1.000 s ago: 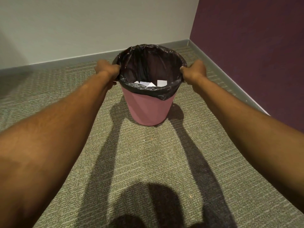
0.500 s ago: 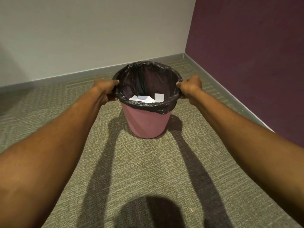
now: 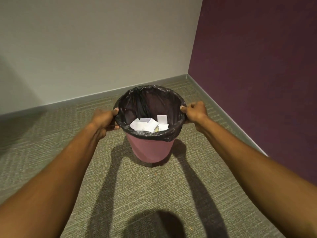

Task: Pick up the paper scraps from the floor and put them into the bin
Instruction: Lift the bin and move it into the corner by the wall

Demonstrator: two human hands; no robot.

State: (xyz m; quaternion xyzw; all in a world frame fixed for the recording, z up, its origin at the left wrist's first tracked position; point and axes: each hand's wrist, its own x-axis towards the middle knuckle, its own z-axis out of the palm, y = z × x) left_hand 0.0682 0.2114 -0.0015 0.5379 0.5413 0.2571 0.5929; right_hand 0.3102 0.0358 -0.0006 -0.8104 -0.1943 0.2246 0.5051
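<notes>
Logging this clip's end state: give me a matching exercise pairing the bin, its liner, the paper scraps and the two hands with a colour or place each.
Things:
1. bin
2. liner
3. paper scraps
4. left hand and right hand

Descriptions:
A. black
B. white, lying inside the bin
C. gripping opposite sides of the rim
D. pink, near the corner of the room

Pairs: 1-D, 2-A, 3-B, 4-C

Two bare forearms enter from the near edge, one on the left and one on the right, and narrow toward the wrists farther off. No sleeve, watch, band or ring shows on either. The left hand (image 3: 103, 120) and right hand (image 3: 195, 112) wear no gloves. Short pale nails show on the left thumb and a right fingertip.
</notes>
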